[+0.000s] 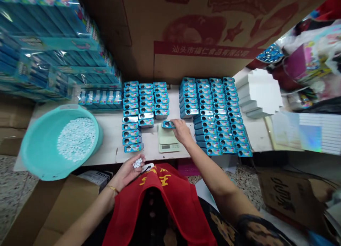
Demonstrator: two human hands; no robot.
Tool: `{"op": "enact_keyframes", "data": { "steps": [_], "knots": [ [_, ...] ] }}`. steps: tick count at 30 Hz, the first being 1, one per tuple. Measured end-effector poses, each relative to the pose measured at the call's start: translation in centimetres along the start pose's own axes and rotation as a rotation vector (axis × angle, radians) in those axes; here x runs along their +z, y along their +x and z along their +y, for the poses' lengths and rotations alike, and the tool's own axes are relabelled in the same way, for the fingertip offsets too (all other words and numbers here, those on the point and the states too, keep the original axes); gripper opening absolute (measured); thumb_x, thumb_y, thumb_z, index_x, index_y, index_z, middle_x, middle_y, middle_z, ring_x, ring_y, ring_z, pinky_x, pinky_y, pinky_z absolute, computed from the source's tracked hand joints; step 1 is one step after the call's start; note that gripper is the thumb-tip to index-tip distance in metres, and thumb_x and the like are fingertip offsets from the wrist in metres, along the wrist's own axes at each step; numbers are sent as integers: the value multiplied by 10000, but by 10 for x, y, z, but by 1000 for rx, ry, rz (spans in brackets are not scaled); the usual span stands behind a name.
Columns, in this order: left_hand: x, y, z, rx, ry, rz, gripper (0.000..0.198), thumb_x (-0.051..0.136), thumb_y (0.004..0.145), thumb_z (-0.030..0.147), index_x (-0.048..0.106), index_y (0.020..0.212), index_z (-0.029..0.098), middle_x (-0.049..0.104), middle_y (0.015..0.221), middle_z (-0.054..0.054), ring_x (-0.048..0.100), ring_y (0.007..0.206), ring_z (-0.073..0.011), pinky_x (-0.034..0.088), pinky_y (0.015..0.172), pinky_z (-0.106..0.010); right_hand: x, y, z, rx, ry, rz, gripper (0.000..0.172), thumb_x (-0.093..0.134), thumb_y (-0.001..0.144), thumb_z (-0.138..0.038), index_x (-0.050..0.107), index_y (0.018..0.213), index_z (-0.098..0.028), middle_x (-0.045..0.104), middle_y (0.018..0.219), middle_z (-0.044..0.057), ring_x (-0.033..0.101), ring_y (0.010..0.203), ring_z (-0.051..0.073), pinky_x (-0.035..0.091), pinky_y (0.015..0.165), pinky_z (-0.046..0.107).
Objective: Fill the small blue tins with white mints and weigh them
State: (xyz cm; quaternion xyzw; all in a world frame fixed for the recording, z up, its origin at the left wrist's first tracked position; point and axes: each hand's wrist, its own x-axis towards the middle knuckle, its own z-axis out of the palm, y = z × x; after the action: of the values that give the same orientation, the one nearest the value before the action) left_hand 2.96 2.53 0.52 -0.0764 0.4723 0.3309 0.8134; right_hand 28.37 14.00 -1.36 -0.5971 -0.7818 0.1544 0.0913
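My right hand reaches over a small pale green scale and pinches a blue tin at the scale's far edge. My left hand is held palm up near the table's front edge, cupped around a few small white candies. Left of the scale stand rows of the same blue tins. A bigger block of blue tins fills the table to the right of my right hand.
A teal basin with a heap of white candies sits at the table's left end. Wrapped blue packs pile up behind it. Cardboard boxes line the back, white boxes and shiny packets lie right.
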Motion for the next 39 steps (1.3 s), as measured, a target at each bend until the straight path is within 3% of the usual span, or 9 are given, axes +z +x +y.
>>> {"op": "enact_keyframes", "data": {
  "steps": [5,11,14,18,21,25,30,35,39],
  "knots": [
    [-7,-5,2,23,-41,67,142,489,825,137,598,754,81,562,665,-55,468,478,-41,344,359,-116,13,42,-12,-68,-2,26,420,456,830,-169,442,1248,-202,503,1200,75,412,1045,245,424,833,343],
    [-3,4,1,57,71,43,74,593,753,143,616,802,92,555,661,-41,482,504,-52,315,356,-113,21,44,-14,-77,16,61,443,405,845,-148,410,1287,-189,467,1254,89,389,1092,234,438,833,345],
    [14,33,-1,91,248,71,206,623,706,112,616,910,88,543,625,-23,456,473,-50,245,340,-122,26,33,-12,-102,-27,37,437,382,846,-123,429,1275,-189,486,1237,87,388,1091,234,448,810,333],
    [46,91,-6,196,429,253,234,567,712,71,601,940,107,494,494,31,363,385,-47,170,335,-148,31,21,-3,-66,-58,22,466,386,815,-62,455,1253,-206,514,1201,72,411,1065,219,458,790,304],
    [65,124,-13,219,448,257,134,575,693,78,620,815,112,454,429,45,351,366,-56,171,344,-171,30,22,5,-2,-46,56,456,399,823,-82,453,1254,-216,512,1195,82,420,1070,212,453,821,310],
    [77,142,-22,229,448,231,44,612,662,94,610,703,112,453,418,38,356,357,-58,181,351,-181,34,34,4,-29,-16,19,450,422,836,-131,428,1277,-221,477,1245,91,425,1098,205,445,848,317],
    [69,128,-16,238,420,220,124,633,673,120,607,793,97,481,477,26,369,369,-40,160,341,-149,28,34,9,7,25,117,468,413,847,-164,378,1310,-224,393,1333,81,393,1142,206,430,855,329],
    [49,85,-6,246,334,187,236,613,702,112,599,936,84,518,587,-1,403,419,-29,206,337,-122,-5,22,64,199,-186,189,290,403,870,-213,568,1109,-206,458,1245,100,389,1076,243,358,866,382],
    [45,53,-12,268,183,164,254,575,728,77,584,982,76,506,618,-3,403,440,-23,234,329,-106,-17,27,102,116,-325,95,250,411,872,-216,623,1003,-233,478,1220,91,396,1030,252,346,789,374]
  ]
}}
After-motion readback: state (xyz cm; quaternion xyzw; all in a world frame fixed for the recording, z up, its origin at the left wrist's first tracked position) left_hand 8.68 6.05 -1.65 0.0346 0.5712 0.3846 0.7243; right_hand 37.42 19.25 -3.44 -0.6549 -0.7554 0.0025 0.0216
